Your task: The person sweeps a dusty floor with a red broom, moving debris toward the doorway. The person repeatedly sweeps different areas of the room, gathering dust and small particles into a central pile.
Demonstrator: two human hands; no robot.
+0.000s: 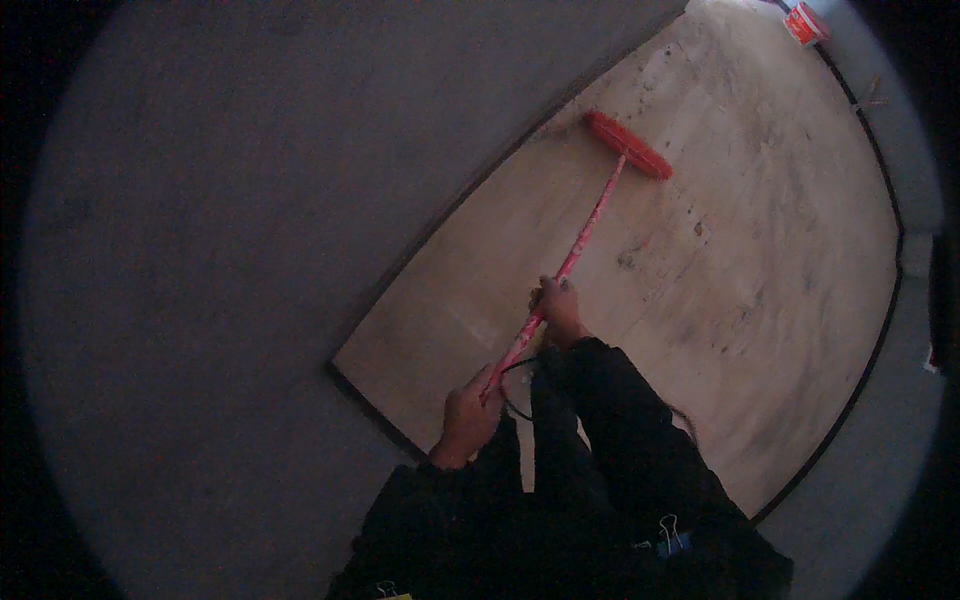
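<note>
A broom with a red bristled head (628, 145) and a worn pink-red handle (581, 238) reaches forward over a dusty, stained beige floor (465, 270). My left hand (472, 415) is closed around the lower end of the handle, nearest my body. Farther up the handle, about its middle, my right hand (561, 306) grips it. The broom head lies at a slant over the floor, near the left wall's dark skirting. Between my hands hangs a thin dark loop of cord (504, 390).
A plain grey wall (225, 225) with dark skirting (442, 221) runs along the left. Another grey wall (900, 420) curves round the right. A red and white bucket (806, 26) stands at the far right by the wall.
</note>
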